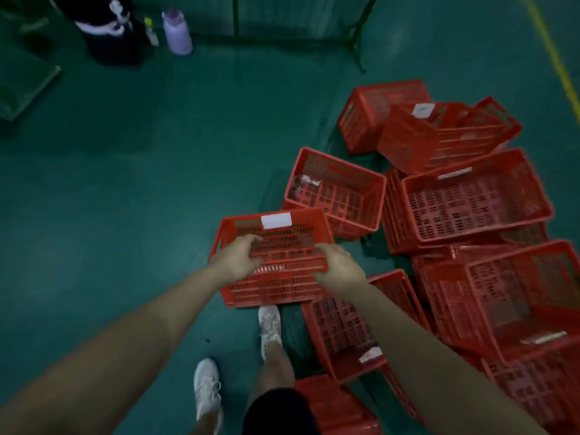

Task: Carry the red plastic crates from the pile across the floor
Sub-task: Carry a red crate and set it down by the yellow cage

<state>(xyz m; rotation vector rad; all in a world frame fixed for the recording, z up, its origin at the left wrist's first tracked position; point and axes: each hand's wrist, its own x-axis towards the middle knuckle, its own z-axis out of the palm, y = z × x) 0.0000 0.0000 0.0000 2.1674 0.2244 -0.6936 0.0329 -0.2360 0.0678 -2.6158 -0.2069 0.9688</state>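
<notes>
The left hand (238,259) and right hand (337,265) each curl their grip over the near rim of one red crate (282,290). The pile (470,208) crowds 1 to 5 o'clock of it, and open floor (125,183) spreads from 8 to 11 o'clock.

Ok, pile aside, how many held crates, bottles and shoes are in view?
held crate: 1
bottles: 2, purple bottle and small bottle
shoes: 2, left shoe and right shoe
Total: 5
</notes>
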